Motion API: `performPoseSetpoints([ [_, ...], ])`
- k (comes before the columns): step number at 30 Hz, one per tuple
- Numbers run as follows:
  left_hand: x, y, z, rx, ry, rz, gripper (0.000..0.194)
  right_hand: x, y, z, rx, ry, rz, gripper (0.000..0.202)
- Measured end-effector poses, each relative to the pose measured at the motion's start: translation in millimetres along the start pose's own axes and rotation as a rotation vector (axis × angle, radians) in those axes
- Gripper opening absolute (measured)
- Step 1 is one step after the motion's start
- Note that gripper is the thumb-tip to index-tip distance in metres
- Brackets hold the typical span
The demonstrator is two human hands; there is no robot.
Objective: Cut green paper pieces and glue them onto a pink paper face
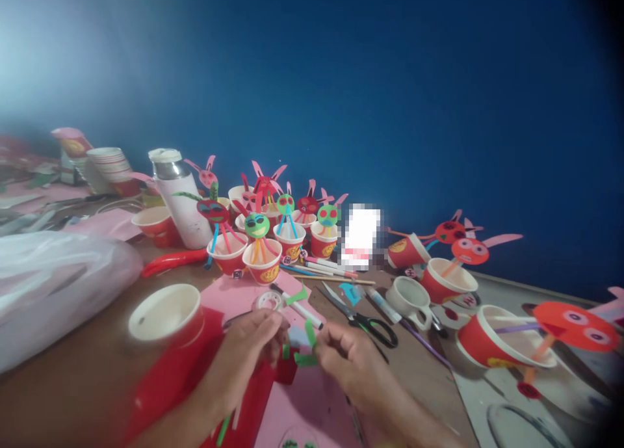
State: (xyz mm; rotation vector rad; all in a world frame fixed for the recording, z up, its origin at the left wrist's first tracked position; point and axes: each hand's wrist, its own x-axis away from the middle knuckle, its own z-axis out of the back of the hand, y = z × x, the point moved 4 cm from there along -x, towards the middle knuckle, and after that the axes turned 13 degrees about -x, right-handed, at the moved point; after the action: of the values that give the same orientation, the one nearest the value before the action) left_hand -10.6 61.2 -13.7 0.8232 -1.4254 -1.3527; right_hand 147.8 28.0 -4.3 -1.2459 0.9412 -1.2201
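My right hand (344, 350) pinches green paper strips (308, 358) at the centre of the view. Close by on the left, my left hand (263, 337) has its fingers pressed together; a small green bit shows beside its fingertips, and what it holds is hidden. Beneath both hands lie pink paper (287, 409) and red sheets (170, 376). A tape roll (269, 300) and a white marker (307, 311) are just beyond my fingers. Black scissors (368, 324) rest open to the right of them.
Paper cups with bug-like paper figures (263, 263) stand behind the hands. More lie or stand at right, near a white mug (408, 298). An upright cup (166, 311), plastic bag (58, 285) and white bottle (182, 201) are at left. A blue wall rises behind.
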Motion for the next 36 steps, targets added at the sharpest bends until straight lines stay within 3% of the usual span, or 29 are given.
performPoseSetpoints([
  [5, 1.7, -6.1, -13.4, -0.009, -0.127, 0.042, 0.031, 0.6, 1.0, -0.5, -0.025, 0.041, 0.007, 0.016],
  [11, 1.8, -10.9, -18.7, -0.066, -0.131, 0.075, 0.028, 3.3, 9.3, -13.0, 0.135, 0.008, 0.009, 0.022],
  [20, 3.7, 0.0, -6.6, -0.134, -0.071, 0.055, 0.023, -8.6, -24.2, 40.2, 0.681, 0.051, -0.024, 0.028],
  [26, 0.8, -7.6, -6.4, -0.170, -0.097, 0.100, 0.026, -3.7, -18.6, 32.3, 1.018, -0.018, -0.090, 0.025],
  [32, 2.2, -1.1, -7.1, -0.289, -0.121, 0.067, 0.024, -2.8, -12.6, 46.8, 1.140, -0.064, -0.090, 0.021],
  [36, 3.1, 0.7, -12.0, -0.359, -0.217, 0.074, 0.020, -4.1, -11.1, 50.1, 1.160, -0.062, -0.091, 0.027],
])
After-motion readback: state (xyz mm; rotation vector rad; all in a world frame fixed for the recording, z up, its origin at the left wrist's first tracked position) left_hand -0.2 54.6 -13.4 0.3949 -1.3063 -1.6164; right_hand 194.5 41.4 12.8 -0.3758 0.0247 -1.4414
